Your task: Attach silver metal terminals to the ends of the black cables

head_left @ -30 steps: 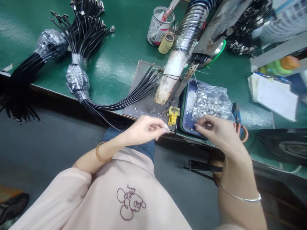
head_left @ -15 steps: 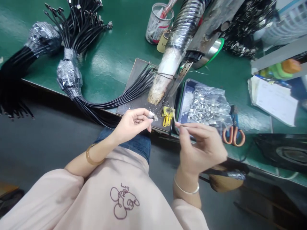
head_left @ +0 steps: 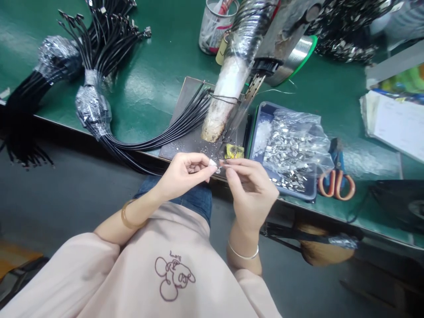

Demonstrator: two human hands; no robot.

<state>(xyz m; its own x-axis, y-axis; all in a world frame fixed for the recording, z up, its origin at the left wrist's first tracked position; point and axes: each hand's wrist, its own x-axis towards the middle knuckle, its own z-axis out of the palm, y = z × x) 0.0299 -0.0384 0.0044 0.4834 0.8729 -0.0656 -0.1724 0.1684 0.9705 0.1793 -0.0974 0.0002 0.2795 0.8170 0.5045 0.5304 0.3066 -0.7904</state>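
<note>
My left hand (head_left: 187, 172) is closed in a pinch in front of the grey board (head_left: 183, 104), with a white wrap on one fingertip. A tiny piece sits at its fingertips, too small to name. My right hand (head_left: 253, 187) pinches too, its fingertips nearly meeting those of the left; what they hold is not clear. Just beyond them lies a yellow piece (head_left: 234, 151) on the board. To the right stands a blue tray (head_left: 309, 193) with small metal connector shells (head_left: 286, 145) and a plastic bag. Black cables (head_left: 159, 140) end on the board at the left.
Above the board hangs a wrapped duct (head_left: 228, 79) beside a metal arm. A solder wire spool (head_left: 294, 62) is behind it. Orange-handled scissors (head_left: 336, 183) lie right of the tray. Wrapped cable bundles (head_left: 92, 106) rest at left; a cup (head_left: 217, 28) stands at the back.
My right hand has moved left from beside the tray to my left fingertips. My left hand has stayed almost in place, still pinched. The view has shifted slightly.
</note>
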